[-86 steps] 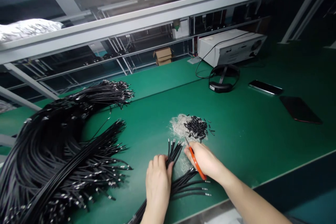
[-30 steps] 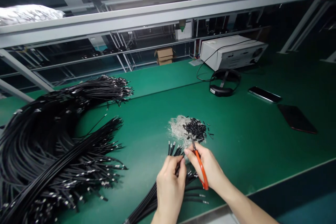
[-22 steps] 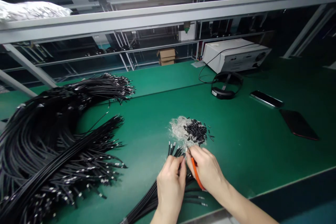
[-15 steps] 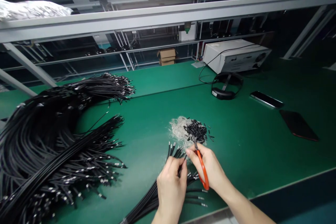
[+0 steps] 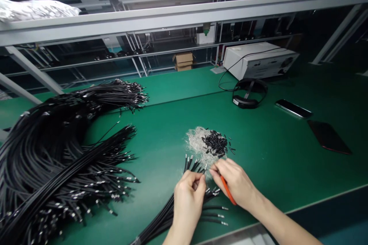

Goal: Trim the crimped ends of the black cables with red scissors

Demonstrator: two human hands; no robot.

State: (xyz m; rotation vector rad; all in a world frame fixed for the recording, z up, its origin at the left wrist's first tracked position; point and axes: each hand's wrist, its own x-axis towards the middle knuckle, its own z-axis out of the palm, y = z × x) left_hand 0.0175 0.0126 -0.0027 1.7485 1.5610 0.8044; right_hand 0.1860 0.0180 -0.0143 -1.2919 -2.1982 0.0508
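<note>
My left hand (image 5: 188,195) pinches the end of a black cable, and its silvery bare tip (image 5: 206,167) sticks up past the fingertips. My right hand (image 5: 234,182) is closed around orange-handled scissors (image 5: 228,190), whose blades are hidden by the fingers. Its fingertips are just right of the cable tip, a small gap apart. A bundle of black cables (image 5: 161,216) runs beneath my left hand, with several stripped ends fanning out on both sides. Just beyond the hands lie a heap of short black sleeve pieces (image 5: 215,142) and a tangle of clear, whitish strands (image 5: 197,139).
A large pile of black cables (image 5: 43,153) covers the left of the green table (image 5: 163,138). Toward the right are a black headband device (image 5: 248,93), a phone (image 5: 293,108), a dark flat slab (image 5: 329,136) and a white box-shaped machine (image 5: 260,61). A metal rail (image 5: 184,15) crosses above.
My right hand has turned and moved slightly right, drawing the scissors away from the cable and hiding their blades. The silvery tip now shows above my left fingers.
</note>
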